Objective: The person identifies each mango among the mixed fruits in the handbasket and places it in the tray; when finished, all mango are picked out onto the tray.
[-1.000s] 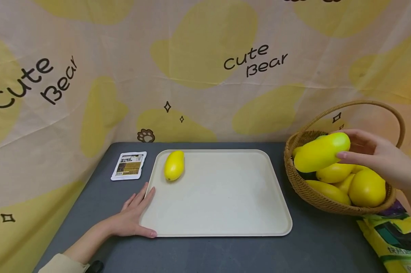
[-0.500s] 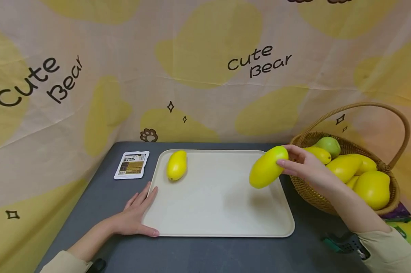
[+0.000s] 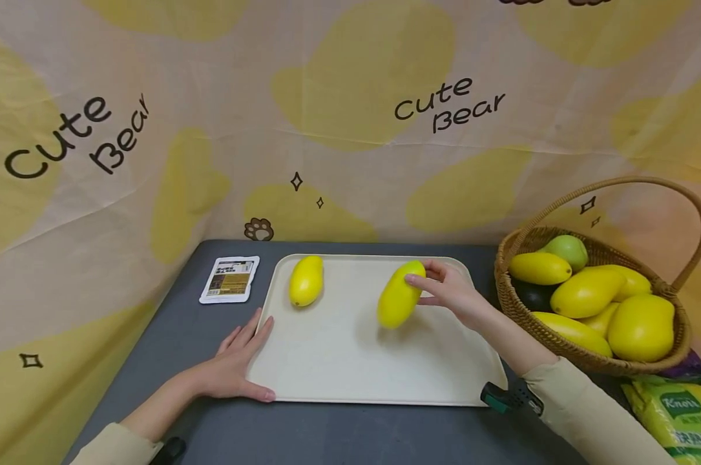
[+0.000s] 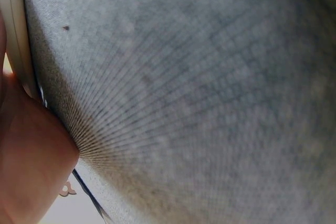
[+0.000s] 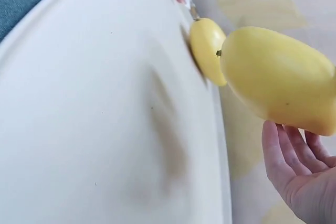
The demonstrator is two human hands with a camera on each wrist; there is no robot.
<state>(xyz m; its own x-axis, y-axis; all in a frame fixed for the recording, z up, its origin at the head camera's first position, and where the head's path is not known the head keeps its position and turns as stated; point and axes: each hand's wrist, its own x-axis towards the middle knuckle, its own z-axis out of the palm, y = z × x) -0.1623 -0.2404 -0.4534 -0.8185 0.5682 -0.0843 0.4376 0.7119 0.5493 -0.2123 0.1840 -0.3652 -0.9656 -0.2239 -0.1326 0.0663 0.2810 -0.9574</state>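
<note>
My right hand (image 3: 451, 294) pinches a yellow mango (image 3: 398, 298) by its upper end and holds it tilted above the cream tray (image 3: 338, 361). In the right wrist view, fingertips touch the underside of the held mango (image 5: 278, 77), and a shadow lies on the tray below. Another mango (image 3: 306, 281) lies at the tray's back left. At the tray's left edge rests my left hand (image 3: 234, 368), fingers spread and the thumb at the front corner. The left wrist view shows mostly grey table surface (image 4: 184, 87) and part of that hand (image 4: 31, 156).
On the right stands a wicker basket (image 3: 519, 320) with a tall handle, holding several yellow mangoes, a green fruit (image 3: 568, 250) and something dark. In front of it lies a green-yellow Knorr bag (image 3: 681, 413). A flat white packet (image 3: 230, 279) sits left of the tray. Patterned cloth hangs behind.
My right hand has carried the mango left from above the basket to over the tray, lower than before. My left hand has stayed at the tray's edge. The view has shifted slightly.
</note>
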